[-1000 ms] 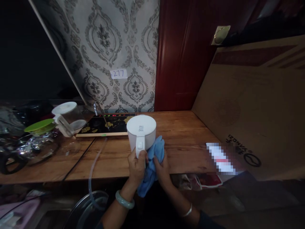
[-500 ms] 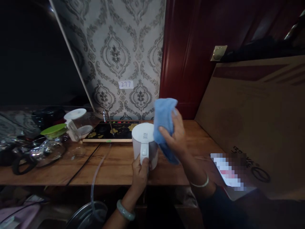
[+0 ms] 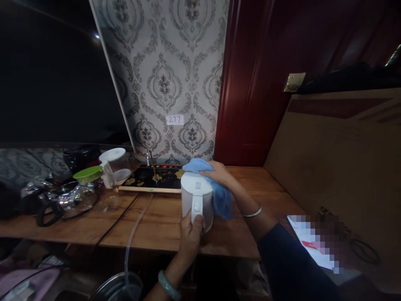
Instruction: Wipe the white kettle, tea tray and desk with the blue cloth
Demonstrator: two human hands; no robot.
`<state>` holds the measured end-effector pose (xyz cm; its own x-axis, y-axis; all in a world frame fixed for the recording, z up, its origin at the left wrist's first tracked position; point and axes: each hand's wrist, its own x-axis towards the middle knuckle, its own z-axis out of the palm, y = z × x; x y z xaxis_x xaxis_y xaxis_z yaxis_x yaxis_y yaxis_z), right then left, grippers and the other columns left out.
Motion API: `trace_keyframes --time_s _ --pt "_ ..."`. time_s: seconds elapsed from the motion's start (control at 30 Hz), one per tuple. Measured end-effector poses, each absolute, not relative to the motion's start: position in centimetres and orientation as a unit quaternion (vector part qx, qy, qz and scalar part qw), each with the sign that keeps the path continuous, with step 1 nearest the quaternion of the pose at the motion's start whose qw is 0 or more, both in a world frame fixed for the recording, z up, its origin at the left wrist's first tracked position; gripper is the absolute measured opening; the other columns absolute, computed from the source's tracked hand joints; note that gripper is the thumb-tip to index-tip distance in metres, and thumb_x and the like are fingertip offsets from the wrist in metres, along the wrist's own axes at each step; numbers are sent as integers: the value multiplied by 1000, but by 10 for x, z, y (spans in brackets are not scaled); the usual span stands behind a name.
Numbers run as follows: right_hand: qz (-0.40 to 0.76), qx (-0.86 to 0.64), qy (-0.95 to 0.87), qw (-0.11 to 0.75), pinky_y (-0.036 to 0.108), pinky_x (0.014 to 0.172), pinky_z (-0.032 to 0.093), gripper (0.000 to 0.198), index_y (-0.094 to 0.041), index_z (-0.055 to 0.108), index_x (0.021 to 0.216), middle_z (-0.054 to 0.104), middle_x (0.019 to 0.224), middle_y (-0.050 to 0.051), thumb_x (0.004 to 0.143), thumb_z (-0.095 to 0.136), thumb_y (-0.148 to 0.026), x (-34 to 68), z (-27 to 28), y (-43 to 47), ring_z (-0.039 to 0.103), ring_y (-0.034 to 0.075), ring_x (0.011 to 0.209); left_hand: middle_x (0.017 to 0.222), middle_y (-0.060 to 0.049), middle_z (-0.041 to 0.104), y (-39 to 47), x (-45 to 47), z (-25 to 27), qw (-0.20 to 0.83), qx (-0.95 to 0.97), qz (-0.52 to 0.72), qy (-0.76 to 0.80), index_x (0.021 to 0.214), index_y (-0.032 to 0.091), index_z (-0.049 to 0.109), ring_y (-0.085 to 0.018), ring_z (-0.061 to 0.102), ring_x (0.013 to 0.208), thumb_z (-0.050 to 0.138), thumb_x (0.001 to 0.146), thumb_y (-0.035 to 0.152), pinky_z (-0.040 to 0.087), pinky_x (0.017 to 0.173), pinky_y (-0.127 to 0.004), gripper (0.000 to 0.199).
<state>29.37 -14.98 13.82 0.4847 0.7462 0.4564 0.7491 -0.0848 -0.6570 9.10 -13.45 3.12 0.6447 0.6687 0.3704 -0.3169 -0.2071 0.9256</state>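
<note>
A white electric kettle (image 3: 189,184) with its lid down is at the front of the wooden counter. My left hand (image 3: 190,236) is wrapped round its handle, thumb at the front below the button. My right hand (image 3: 219,173) grips a blue cloth (image 3: 222,200) against the far right side of the kettle. One end of the cloth lies over the far rim of the lid, and the rest hangs down the right side. The fingertips of my right hand are partly hidden by the cloth.
Behind the kettle lies a black flowered tea stove (image 3: 140,177) with a thin metal spout (image 3: 152,165). Glass pots (image 3: 78,200), one with a green lid (image 3: 88,172), and a clear white-lidded jug (image 3: 114,156) stand left. A hose (image 3: 129,238) runs into a bucket (image 3: 117,288). A large cardboard box (image 3: 338,167) is right.
My right hand has brought the blue cloth from beside the kettle onto its far rim and right side. My left hand still holds the handle. The view has shifted slightly.
</note>
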Motion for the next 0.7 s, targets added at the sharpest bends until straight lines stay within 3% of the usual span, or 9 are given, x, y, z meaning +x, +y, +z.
trace_keyframes --time_s 0.07,0.13,0.27,0.33,0.43,0.5,0.57,0.63,0.7 --pt "-42 -732 -478 484 37 79 53 19 -24 79 88 77 85 3 72 72 -31 299 133 -157 69 27 83 55 -1 53 -132 86 31 614 677 385 128 66 17 56 -13 49 50 47 87 73 38 47 -24 60" --pt "-114 -727 -457 500 42 91 52 31 -25 78 103 76 107 7 74 71 -33 301 131 -171 67 30 100 60 -3 59 -128 78 32 590 696 389 130 72 17 61 -15 56 56 50 89 67 44 53 -26 54" --pt "-206 -694 -431 539 52 108 44 48 -24 70 123 63 135 11 79 69 -42 281 147 -208 57 34 125 97 -10 71 -121 59 52 506 669 524 149 104 18 66 -23 67 88 68 83 53 55 79 -34 41" --pt "-230 -648 -451 569 53 114 40 53 -27 64 131 59 140 8 82 69 -46 252 160 -220 53 33 131 117 -14 67 -124 53 71 483 640 587 112 120 19 60 -27 66 103 73 78 56 55 90 -41 56" --pt "-195 -590 -507 598 51 117 38 59 -30 48 147 50 150 5 92 57 -51 191 174 -225 47 32 138 145 -17 50 -135 45 94 494 626 601 41 142 26 46 -35 57 125 76 65 73 53 99 -49 95" --pt "-114 -550 -569 601 47 117 40 61 -36 27 158 45 155 1 100 39 -55 153 177 -223 44 27 142 140 -15 56 -140 38 98 515 626 584 45 142 29 48 -36 58 124 76 61 77 57 94 -47 99" --pt "-21 -514 -668 538 44 121 36 60 -42 19 159 42 158 -5 102 31 -57 131 177 -220 39 24 146 116 -11 69 -139 30 93 527 625 562 121 127 27 63 -34 65 110 78 63 72 60 85 -44 79" --pt "22 -502 -706 498 43 120 36 57 -43 28 156 45 156 -6 101 36 -58 131 176 -217 41 24 145 100 -8 74 -131 22 85 533 592 553 245 108 24 71 -31 68 99 77 69 64 59 86 -43 56" --pt "-5 -524 -668 528 44 116 41 50 -39 48 147 57 146 -3 100 41 -56 151 173 -214 51 25 136 100 -5 74 -119 19 80 528 531 568 342 103 22 71 -29 68 101 76 73 58 56 93 -43 47"
